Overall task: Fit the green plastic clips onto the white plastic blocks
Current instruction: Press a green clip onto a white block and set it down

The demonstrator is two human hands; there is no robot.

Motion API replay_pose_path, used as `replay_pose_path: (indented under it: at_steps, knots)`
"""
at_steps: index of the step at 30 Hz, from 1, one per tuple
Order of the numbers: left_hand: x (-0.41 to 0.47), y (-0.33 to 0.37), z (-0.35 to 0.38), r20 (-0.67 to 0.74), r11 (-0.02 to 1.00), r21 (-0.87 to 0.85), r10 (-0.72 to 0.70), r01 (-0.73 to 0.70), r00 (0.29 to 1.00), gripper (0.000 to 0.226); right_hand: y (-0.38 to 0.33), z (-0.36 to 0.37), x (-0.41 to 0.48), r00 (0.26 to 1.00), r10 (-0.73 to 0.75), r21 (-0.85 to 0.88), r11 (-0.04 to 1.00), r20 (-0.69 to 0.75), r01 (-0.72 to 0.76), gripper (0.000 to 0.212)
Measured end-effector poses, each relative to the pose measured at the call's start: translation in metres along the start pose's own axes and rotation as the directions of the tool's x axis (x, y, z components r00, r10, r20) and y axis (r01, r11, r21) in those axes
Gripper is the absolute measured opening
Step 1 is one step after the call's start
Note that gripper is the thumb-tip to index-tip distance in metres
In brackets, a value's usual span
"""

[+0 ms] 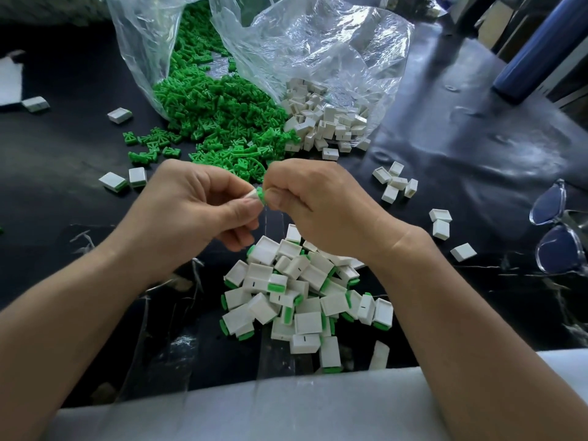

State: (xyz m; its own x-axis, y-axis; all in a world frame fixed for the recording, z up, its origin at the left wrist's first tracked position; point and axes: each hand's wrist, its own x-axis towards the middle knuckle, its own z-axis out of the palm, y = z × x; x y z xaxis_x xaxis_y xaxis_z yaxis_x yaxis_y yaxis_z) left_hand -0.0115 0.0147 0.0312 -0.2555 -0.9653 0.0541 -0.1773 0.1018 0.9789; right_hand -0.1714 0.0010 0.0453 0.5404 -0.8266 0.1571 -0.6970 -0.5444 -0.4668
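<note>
Pressing a green clip (260,196) against the end of a white block (251,195), a person works with both hands raised just above a dark tabletop (461,138). The left hand (197,208) has its grip closed round the white block, of which only a sliver shows between thumb and curled fingers. The right hand (315,202) holds the green clip in a tight pinching grip, thumb and forefinger drawn together on it. The fingers hide the joint, so it cannot be told whether the clip is seated or only started.

Below the hands, nearest the person, lies a pile of finished blocks (305,297), each white body showing a green edge; two more fitted pieces (122,180) sit apart to the left. Beyond the hands a broad heap of loose clips (216,116) spills from a clear bag (143,43), and beside it a second bag (334,58) holds a mound of bare blocks (324,122). A few bare strays (394,183) lie scattered to the right, near a pair of spectacles (553,230) and a blue bottle (541,49).

Judged by the piles, the job is well begun but far from over: the unfitted stock appears to outweigh the finished pile by a wide margin
</note>
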Motion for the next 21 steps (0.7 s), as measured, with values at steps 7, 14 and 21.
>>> replay_pose_path:
  at_steps: [7,14,21]
  knots:
    - [0.000,-0.005,-0.002,0.041,0.976,0.213,0.038,-0.046,0.998,0.009,-0.007,-0.003,-0.002,0.988,-0.001,-0.280,0.959,0.152,0.044,0.018]
    - [-0.001,-0.007,-0.006,0.103,0.951,0.305,0.028,-0.059,0.994,0.015,-0.009,0.000,-0.003,0.977,-0.027,-0.358,0.928,0.212,0.104,0.017]
    - [0.003,0.002,-0.005,-0.045,0.998,-0.060,0.030,-0.033,0.999,0.012,-0.005,0.010,0.001,0.982,0.141,0.303,0.948,-0.129,-0.096,0.020]
